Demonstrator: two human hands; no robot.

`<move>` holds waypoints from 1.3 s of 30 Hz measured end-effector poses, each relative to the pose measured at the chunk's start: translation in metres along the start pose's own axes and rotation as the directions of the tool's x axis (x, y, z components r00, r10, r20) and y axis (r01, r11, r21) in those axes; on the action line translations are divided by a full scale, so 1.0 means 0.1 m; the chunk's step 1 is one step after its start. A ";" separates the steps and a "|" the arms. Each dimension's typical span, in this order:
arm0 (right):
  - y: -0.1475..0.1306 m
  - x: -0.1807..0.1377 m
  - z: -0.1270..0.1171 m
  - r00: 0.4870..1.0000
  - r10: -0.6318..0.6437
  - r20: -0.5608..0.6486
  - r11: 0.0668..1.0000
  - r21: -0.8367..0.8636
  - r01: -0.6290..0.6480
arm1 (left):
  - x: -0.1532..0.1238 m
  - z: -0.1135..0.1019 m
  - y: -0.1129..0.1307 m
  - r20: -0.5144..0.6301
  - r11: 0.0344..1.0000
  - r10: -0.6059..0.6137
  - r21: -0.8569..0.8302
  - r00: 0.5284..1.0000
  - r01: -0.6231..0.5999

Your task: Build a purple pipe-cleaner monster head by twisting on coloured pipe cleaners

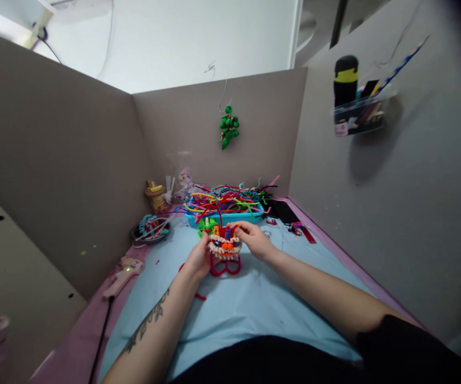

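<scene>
Between my hands is a pipe-cleaner lion head (225, 246), with cream fringes, an orange nose, blue eyes and a red looped piece below. My left hand (200, 258) grips its left side, fingers partly hidden behind it. My right hand (254, 238) pinches the upper right edge near an orange ear-like part. A green pipe-cleaner figure (205, 226) sits just beyond my left fingertips. Close behind is a blue tray (234, 217) heaped with colourful pipe cleaners (226, 201). A red pipe-cleaner piece (200, 296) lies beside my left wrist.
A pink glue gun (123, 278) with a lit green light lies at the left, its cord trailing forward. A dark bowl (150, 232) and tan cup (156, 197) stand behind it. At the right lies a black phone-like slab (285, 211). Grey partitions (214, 128) enclose the table.
</scene>
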State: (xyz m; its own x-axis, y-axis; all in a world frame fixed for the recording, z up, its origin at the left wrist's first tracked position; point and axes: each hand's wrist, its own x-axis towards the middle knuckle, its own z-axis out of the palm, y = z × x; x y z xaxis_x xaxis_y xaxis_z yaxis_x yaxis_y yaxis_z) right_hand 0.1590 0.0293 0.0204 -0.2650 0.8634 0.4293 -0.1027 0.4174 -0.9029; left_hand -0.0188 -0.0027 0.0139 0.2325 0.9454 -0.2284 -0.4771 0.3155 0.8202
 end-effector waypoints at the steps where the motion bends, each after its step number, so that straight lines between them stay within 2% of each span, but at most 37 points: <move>1: 0.01 0.00 0.01 1.000 -0.004 -0.011 1.000 -0.008 0.004 | 0.00 0.01 -0.01 -0.004 1.000 -0.006 0.001 1.000 0.006; 5: 0.01 -0.01 0.07 1.000 -0.015 0.001 0.999 -0.046 0.015 | -0.03 0.06 -0.02 -0.011 1.000 -0.011 -0.013 1.000 0.011; 12: -0.07 -0.04 0.14 0.998 -0.057 0.035 0.993 -0.104 0.060 | -0.02 0.10 -0.04 0.015 0.991 0.032 -0.131 0.999 -0.030; 16: -0.09 -0.06 0.13 0.996 0.003 0.088 0.995 -0.096 0.005 | -0.01 0.08 -0.03 0.033 0.989 0.036 -0.141 0.999 -0.031; 19: -0.06 -0.06 0.10 0.999 0.014 0.029 1.000 -0.015 -0.013 | 0.01 0.05 -0.03 0.074 0.992 0.029 -0.128 0.997 -0.019; 22: -0.01 -0.03 0.04 0.994 0.034 -0.108 0.993 0.120 -0.021 | 0.03 -0.01 -0.02 0.076 0.997 0.020 -0.082 0.997 -0.014; 26: 0.11 0.01 -0.07 0.951 0.192 -0.243 0.951 0.287 -0.119 | 0.03 -0.07 0.02 -0.090 0.996 0.052 0.081 0.995 -0.045; 28: 0.18 0.02 -0.11 0.946 0.247 -0.212 0.941 0.287 -0.181 | 0.01 -0.06 0.04 -0.107 0.989 0.063 0.140 0.992 -0.048; 31: 0.24 0.01 -0.09 0.964 0.247 -0.101 0.955 0.192 -0.225 | -0.01 -0.03 0.06 -0.046 0.991 0.050 0.126 0.998 -0.044; 35: 0.19 -0.02 -0.03 0.992 0.118 -0.036 0.991 0.068 -0.115 | -0.01 -0.02 0.04 -0.047 0.997 0.044 0.068 0.998 -0.040; 39: 0.02 -0.07 -0.01 0.999 0.036 0.006 0.999 -0.018 -0.035 | 0.01 -0.04 0.01 0.098 0.999 0.001 0.039 0.995 -0.005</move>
State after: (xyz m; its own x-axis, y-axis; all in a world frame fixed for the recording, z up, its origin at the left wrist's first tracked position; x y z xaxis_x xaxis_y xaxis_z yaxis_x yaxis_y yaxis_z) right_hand 0.1618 0.0246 0.0154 -0.2741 0.8760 0.3968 -0.0756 0.3917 -0.9170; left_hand -0.0222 -0.0017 0.0124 0.3137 0.9332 -0.1750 -0.4447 0.3073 0.8413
